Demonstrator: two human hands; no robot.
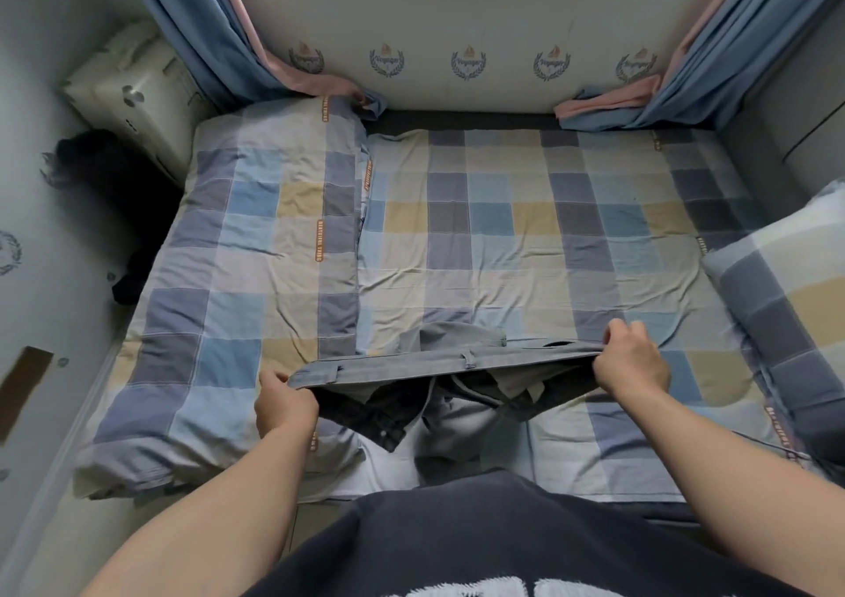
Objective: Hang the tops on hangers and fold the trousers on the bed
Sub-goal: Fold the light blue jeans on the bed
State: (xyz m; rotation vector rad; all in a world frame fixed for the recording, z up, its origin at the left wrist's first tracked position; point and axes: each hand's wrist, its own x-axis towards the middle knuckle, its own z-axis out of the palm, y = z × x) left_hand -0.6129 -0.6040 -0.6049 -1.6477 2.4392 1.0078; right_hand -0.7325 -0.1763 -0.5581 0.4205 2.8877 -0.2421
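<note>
A pair of grey trousers point(439, 361) is stretched by its waistband just above the near part of the bed point(526, 239), which has a checked sheet. My left hand point(283, 402) grips the left end of the waistband. My right hand point(633, 361) grips the right end, slightly higher. The waistband with its belt loops runs taut between both hands, and the dark inside of the trousers hangs below it. No tops or hangers are in view.
A folded checked duvet point(247, 276) covers the bed's left side. A checked pillow point(786, 299) lies at the right edge. Blue and pink curtains point(219, 38) hang at both far corners. A dark garment point(123, 212) and a white pack point(137, 88) sit in the left gap.
</note>
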